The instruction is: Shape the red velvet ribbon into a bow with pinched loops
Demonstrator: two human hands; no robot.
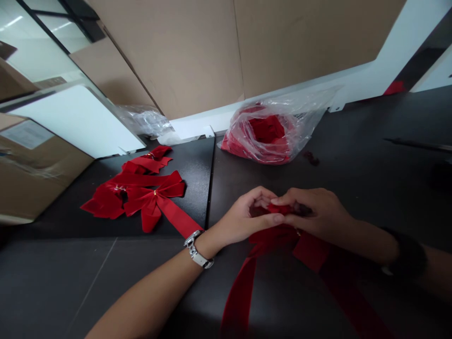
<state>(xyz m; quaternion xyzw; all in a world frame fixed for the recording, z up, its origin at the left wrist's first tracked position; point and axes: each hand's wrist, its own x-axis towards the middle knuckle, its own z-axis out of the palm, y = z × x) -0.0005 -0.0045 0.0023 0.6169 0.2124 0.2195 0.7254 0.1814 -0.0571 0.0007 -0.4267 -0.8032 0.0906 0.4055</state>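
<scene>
Both hands meet over the dark table, pinching a red velvet ribbon bow (278, 235) between thumbs and fingers. My left hand (252, 209), with a watch on its wrist, is closed on the bow's upper part from the left. From the right, my right hand (314, 209) is closed on the same part; a dark band circles that wrist. Two ribbon tails hang from the bow toward the table's near side. A bit of gold tie shows just under the right fingers. Fingers hide most of the gripped part.
Several finished-looking red bows (155, 200) lie in a pile to the left. Behind the hands stands a clear plastic bag (261, 136) of red ribbon. Small dark red scraps (310, 158) lie beside it. A cardboard box (42, 165) stands far left, and a cardboard-covered partition (197, 56) rises behind.
</scene>
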